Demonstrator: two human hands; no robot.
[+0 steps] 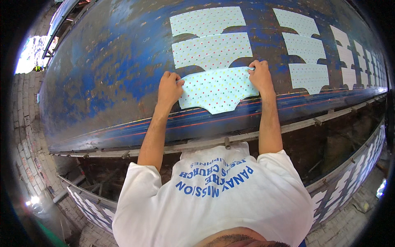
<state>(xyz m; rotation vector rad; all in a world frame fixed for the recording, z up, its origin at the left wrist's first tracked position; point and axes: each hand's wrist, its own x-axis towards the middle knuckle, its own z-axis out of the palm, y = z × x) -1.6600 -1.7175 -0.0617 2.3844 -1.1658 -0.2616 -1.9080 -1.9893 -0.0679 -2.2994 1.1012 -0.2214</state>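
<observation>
A pale mint fabric panel (218, 90) with red, green and yellow dots, cut like a pair of briefs, is stretched between my hands over the dark blue, worn table (103, 74). My left hand (169, 87) pinches its upper left corner. At the upper right corner, my right hand (261, 77) is closed on the same panel. Just beyond it lies a matching dotted panel (212, 50), flat on the table. Another dotted panel (205, 20) lies farther back in the same column.
Rightward, more columns of panels (306, 49) run along the table to its far end. A metal rail (247, 136) with short pegs borders the near edge. Behind me stands another table (349, 181) with rows of pale panels. Brick paving (29, 136) shows at left.
</observation>
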